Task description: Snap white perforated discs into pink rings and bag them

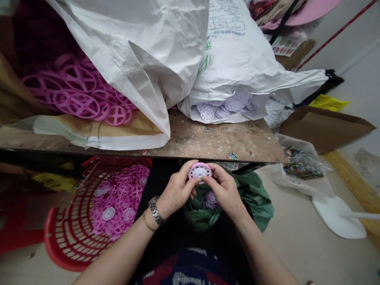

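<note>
Between my two hands is a round white slotted disc with a pink ring (200, 172) around its edge. My left hand (179, 185) grips its left side, thumb on the face. My right hand (222, 185) pinches the right side the same way, and both thumbs meet near the lower rim. Below them, a green bag (199, 215) lies gathered and open, with a few pink-and-white discs (210, 199) inside. To the left, a red plastic basket (59, 233) holds many pink spoked rings (118, 206) and a few white discs.
A brown worktable (192, 138) runs across ahead. On it, one white sack (133, 142) spills pink rings and another white sack (237, 67) holds white discs (208, 113). At right are a clear plastic bin (308, 184), a cardboard box (323, 128) and a white round-ended object (338, 217).
</note>
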`<action>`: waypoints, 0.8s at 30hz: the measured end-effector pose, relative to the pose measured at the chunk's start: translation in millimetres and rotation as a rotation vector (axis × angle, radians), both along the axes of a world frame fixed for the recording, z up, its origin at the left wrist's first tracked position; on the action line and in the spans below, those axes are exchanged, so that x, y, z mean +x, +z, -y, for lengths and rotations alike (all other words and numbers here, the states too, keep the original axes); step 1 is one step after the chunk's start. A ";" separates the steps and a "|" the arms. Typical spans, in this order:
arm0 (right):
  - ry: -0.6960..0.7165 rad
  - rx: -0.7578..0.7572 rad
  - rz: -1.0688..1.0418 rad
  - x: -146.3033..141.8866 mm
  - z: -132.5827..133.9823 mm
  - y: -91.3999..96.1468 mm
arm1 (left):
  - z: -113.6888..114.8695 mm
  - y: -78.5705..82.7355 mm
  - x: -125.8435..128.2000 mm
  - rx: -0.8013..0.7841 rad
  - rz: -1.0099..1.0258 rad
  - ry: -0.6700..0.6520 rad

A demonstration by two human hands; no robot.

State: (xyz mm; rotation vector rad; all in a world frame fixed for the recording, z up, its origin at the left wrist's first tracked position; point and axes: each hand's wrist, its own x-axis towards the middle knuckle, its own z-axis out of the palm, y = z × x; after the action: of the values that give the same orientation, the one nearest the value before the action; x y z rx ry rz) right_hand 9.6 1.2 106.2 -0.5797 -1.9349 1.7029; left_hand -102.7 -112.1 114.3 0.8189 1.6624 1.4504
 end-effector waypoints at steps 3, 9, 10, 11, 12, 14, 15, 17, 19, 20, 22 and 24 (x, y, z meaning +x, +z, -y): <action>-0.071 0.012 0.012 1.4 -0.2 -5.9 | -1.7 -1.9 3.2 -0.003 -0.034 0.011; -0.021 0.022 0.059 4.6 -2.7 -12.7 | -4.2 -11.3 7.4 -0.064 0.007 -0.020; -0.020 0.060 0.075 5.6 -2.1 -13.6 | -3.5 -13.1 8.2 -0.065 0.000 -0.029; -0.032 0.099 0.090 6.6 -1.0 -14.6 | -2.4 -14.8 9.0 -0.063 -0.011 -0.046; -0.059 0.135 0.102 7.7 0.4 -15.7 | -1.2 -16.3 9.8 -0.060 -0.025 -0.069; -0.116 0.186 0.118 9.5 3.6 -18.2 | 1.1 -17.9 11.5 -0.060 -0.053 -0.110; -0.133 0.199 0.120 10.1 4.8 -19.5 | 1.9 -18.0 12.0 -0.067 -0.071 -0.125; -0.131 0.196 0.126 10.9 5.4 -22.4 | 2.6 -16.3 12.0 -0.099 -0.160 -0.142; -0.080 0.177 0.152 12.2 2.3 -26.1 | 3.2 -11.5 9.0 -0.144 -0.330 -0.165; -0.052 0.181 0.174 13.8 -0.8 -28.6 | 4.0 -7.6 5.7 -0.159 -0.427 -0.178; -0.007 0.252 0.242 19.9 -10.0 -35.8 | 7.7 3.6 -5.5 -0.144 -0.592 -0.161; 0.013 0.383 0.356 31.1 -22.4 -47.3 | 14.9 18.7 -23.8 -0.081 -0.712 -0.050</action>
State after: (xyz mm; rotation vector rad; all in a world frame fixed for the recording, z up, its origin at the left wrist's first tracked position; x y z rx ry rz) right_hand 40.7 23.6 58.9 -0.7579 -2.4378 1.2443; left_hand -126.5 -127.0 133.1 1.4290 2.1698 1.1018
